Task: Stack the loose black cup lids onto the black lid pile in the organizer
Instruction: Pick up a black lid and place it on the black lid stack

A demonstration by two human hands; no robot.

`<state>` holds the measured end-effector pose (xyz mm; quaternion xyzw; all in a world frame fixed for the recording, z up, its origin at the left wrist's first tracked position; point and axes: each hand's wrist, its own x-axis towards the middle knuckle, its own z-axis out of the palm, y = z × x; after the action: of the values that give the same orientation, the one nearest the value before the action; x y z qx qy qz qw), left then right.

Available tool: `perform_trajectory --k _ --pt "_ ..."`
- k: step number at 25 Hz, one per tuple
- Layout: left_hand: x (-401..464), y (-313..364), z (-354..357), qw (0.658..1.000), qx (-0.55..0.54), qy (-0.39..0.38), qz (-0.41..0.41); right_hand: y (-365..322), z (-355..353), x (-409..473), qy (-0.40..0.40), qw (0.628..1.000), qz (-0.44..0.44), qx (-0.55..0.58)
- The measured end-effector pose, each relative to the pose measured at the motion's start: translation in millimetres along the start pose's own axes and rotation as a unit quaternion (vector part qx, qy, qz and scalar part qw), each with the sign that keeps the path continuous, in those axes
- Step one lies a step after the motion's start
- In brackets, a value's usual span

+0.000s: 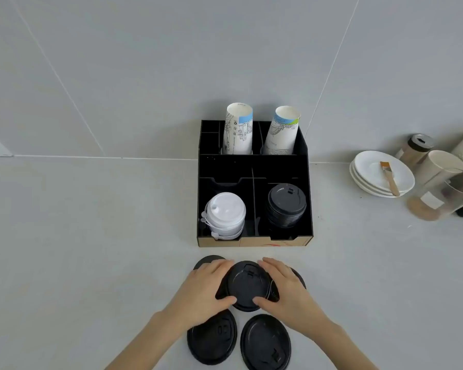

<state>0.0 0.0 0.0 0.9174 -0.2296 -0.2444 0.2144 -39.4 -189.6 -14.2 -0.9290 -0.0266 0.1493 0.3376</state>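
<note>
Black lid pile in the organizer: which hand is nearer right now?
Right. The right hand sits almost straight below the black lid pile, gripping the centre loose lid; the left hand grips that lid's other side, farther left, below the white lids.

Soft even light, wide-angle edge distortion

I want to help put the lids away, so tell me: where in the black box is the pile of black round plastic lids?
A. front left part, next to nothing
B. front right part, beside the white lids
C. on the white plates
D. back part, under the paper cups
B: the pile of black round plastic lids sits in the front right compartment of the black organizer box, beside the stack of white plastic lids in the front left one.
</note>
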Motion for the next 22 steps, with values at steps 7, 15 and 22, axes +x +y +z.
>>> perform_trajectory --k 7,15,22 --pt "5 -1 16 1.0 0.013 -0.008 0.009 5 12 1 0.009 0.999 -0.033 0.01" --pt "6 0 17 1.0 -0.003 0.01 0.019 6 8 1 0.024 0.999 -0.035 0.033" --pt "12 13 2 0.997 -0.032 0.063 0.04 3 -13 3 0.055 0.995 -0.05 0.06"
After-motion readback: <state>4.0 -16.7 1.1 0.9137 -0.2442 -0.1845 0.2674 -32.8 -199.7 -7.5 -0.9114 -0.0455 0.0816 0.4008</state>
